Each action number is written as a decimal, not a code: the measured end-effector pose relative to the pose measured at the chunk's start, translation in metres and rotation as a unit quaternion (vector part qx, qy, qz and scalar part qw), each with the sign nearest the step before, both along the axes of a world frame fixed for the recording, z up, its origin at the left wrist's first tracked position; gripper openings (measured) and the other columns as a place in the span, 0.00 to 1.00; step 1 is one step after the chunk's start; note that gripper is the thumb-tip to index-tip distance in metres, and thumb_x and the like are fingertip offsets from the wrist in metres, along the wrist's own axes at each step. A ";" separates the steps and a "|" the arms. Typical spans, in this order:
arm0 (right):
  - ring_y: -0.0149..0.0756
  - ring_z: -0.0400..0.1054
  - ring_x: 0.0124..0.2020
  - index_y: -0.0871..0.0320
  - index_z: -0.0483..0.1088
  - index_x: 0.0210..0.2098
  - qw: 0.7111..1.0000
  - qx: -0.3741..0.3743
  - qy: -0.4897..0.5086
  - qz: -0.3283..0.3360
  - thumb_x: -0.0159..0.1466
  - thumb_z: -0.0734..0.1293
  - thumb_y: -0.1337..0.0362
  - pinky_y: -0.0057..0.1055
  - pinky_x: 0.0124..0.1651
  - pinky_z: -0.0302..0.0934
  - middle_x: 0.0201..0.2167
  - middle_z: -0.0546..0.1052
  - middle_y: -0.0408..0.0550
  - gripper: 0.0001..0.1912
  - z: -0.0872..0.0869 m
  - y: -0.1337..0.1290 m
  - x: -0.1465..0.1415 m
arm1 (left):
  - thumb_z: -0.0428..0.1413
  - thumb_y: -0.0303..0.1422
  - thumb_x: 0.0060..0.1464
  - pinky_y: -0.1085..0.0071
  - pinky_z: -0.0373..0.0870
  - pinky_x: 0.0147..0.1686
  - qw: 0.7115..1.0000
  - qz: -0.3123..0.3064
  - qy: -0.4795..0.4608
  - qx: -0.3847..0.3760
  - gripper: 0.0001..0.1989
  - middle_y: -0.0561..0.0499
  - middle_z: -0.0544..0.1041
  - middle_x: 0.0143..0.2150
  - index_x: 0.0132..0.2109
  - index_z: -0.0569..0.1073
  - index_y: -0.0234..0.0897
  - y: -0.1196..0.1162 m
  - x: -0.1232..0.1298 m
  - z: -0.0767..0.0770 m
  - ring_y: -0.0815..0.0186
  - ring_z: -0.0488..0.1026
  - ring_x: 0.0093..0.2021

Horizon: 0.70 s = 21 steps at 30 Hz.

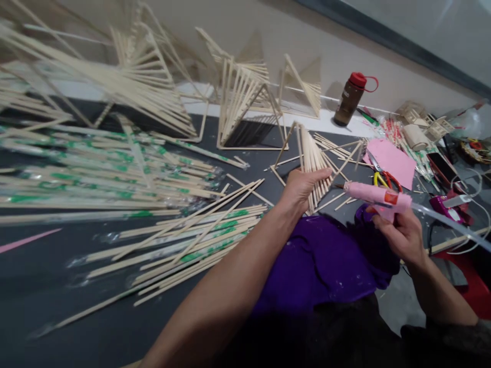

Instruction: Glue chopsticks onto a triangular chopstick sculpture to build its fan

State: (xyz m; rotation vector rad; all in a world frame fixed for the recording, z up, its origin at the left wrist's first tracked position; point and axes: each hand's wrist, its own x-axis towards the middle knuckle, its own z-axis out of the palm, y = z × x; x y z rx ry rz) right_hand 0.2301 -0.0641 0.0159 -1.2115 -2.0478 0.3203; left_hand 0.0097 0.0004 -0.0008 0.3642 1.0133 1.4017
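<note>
My left hand (301, 188) is closed on a small structure of thin wooden sticks (312, 158), its thumb lying across the fanned row. In my right hand (404, 232) is a pink glue gun (378, 195), gripped by its handle, with a clear glue stick (441, 217) coming out of the back. The gun's tip points left and is close to the right side of the stick structure. Under both hands lies a purple cloth (322, 255).
Wrapped stick bundles (115, 174) and loose sticks (215, 230) cover the left. Larger stick structures (245, 92) stand along the wall, beside a red-capped bottle (349, 99). Scissors (383, 174), pink paper (399, 158) and a phone (445, 168) lie at the right.
</note>
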 end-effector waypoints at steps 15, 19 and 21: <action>0.27 0.63 0.20 0.60 0.66 0.28 0.947 -0.156 0.171 -0.222 0.54 0.67 0.58 0.23 0.22 0.55 0.19 0.69 0.40 0.11 0.000 0.161 0.052 | 0.66 0.20 0.30 0.79 0.70 0.18 0.999 0.020 0.025 -0.037 0.09 0.53 0.76 0.19 0.25 0.76 0.29 0.000 0.000 0.009 0.71 0.71 0.17; 0.30 0.65 0.21 0.60 0.66 0.25 0.945 -0.155 0.097 -0.270 0.56 0.67 0.55 0.24 0.24 0.56 0.17 0.70 0.43 0.14 -0.014 0.178 0.066 | 0.65 0.19 0.30 0.79 0.71 0.19 0.998 0.025 0.028 -0.041 0.09 0.53 0.76 0.19 0.25 0.76 0.29 -0.001 0.000 0.009 0.71 0.71 0.17; 0.32 0.67 0.23 0.61 0.66 0.24 0.946 -0.151 0.059 -0.281 0.57 0.66 0.54 0.25 0.26 0.57 0.17 0.71 0.45 0.16 -0.016 0.180 0.074 | 0.65 0.19 0.30 0.79 0.72 0.19 0.998 0.029 0.022 -0.041 0.09 0.53 0.76 0.20 0.25 0.76 0.29 -0.001 0.000 0.008 0.71 0.72 0.18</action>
